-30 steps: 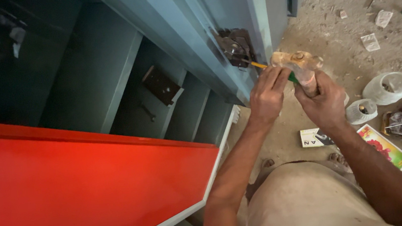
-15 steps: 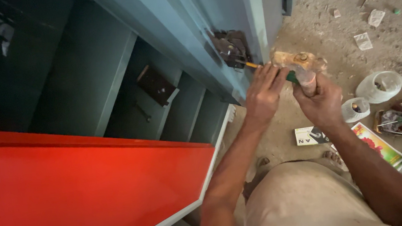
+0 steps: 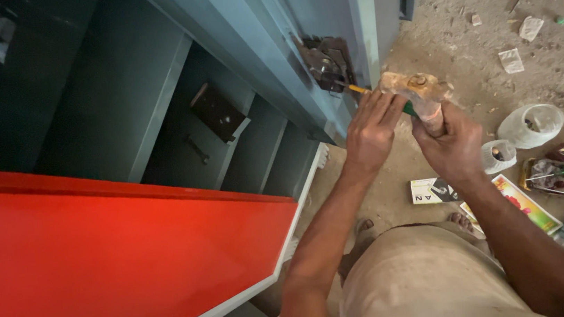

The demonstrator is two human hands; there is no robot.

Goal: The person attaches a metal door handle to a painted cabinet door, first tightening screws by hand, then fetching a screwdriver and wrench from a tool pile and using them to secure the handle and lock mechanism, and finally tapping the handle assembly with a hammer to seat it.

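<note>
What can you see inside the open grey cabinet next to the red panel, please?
Inside the grey cabinet are shelf dividers, a dark metal plate and a small dark tool. The upper left is too dark to read, and the red panel hides the lower part.

Bare forearms, sleeveless, dusty beige shorts (image 3: 421,284), barefoot

Both my forearms extended forward, converging. Left hand (image 3: 370,132): fingers straight, held together, pinching at the tips, wrist slightly bent. Right hand (image 3: 449,144) just beside it: closed fist, knuckles up, thumb wrapped round. Hands nearly touching.
</note>
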